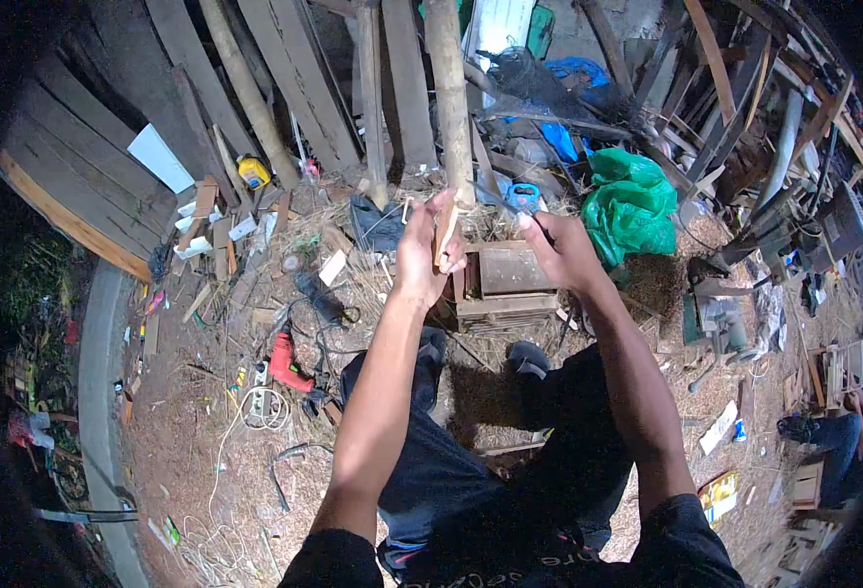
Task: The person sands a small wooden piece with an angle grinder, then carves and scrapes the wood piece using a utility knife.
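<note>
A small piece of light wood (445, 233) stands upright in my left hand (425, 247), whose fingers are wrapped round it. To its right, my right hand (561, 247) is closed on a dark handle; a thin blade-like tool (493, 199) extends from it up and left toward the wood. The tool and the wood look slightly apart. Below and between my hands, a wooden box (516, 271) sits on the ground in front of my feet.
A red power drill (288, 364) and a power strip (266, 406) with cable lie at the left. A green plastic bag (631, 204) is at the right, near a bench vise (721, 321). Planks lean at the back. Another person's legs (831, 441) show at the far right.
</note>
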Tool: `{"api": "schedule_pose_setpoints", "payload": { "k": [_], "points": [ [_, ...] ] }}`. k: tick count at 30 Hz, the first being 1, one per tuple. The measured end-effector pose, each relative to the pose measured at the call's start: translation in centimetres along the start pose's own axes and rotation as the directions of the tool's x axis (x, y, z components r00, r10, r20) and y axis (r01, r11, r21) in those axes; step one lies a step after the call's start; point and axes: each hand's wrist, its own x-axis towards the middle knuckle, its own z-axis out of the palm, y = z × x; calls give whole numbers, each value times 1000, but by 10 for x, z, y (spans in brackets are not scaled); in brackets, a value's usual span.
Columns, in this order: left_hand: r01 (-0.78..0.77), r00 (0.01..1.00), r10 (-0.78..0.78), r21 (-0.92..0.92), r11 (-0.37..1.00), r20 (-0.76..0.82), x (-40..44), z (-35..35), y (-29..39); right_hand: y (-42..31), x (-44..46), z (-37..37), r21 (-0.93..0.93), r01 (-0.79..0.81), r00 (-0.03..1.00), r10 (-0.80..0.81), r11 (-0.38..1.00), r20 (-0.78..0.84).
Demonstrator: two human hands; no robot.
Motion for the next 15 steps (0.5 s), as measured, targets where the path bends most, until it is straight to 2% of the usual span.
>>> {"api": "schedule_pose_setpoints", "payload": {
  "k": [1,4,7,12,15],
  "points": [
    [1,998,-3,-25,1000,-64,0,1,0,-3,1,2,-3,46,999,-46,999,8],
    [-46,989,52,48,998,-141,5,-5,-8,-10,0,6,-25,43,992,-39,999,122],
    [-57,992,58,17,998,-113,8,-10,-14,-19,-2,14,-91,98,987,-85,991,140],
    [-84,984,108,172,982,-138,9,0,-16,-19,-1,18,-103,173,976,-157,979,153],
    [-113,986,137,216,970,-99,10,1,-17,-31,-2,6,-74,71,983,-57,995,172]
  ]
}}
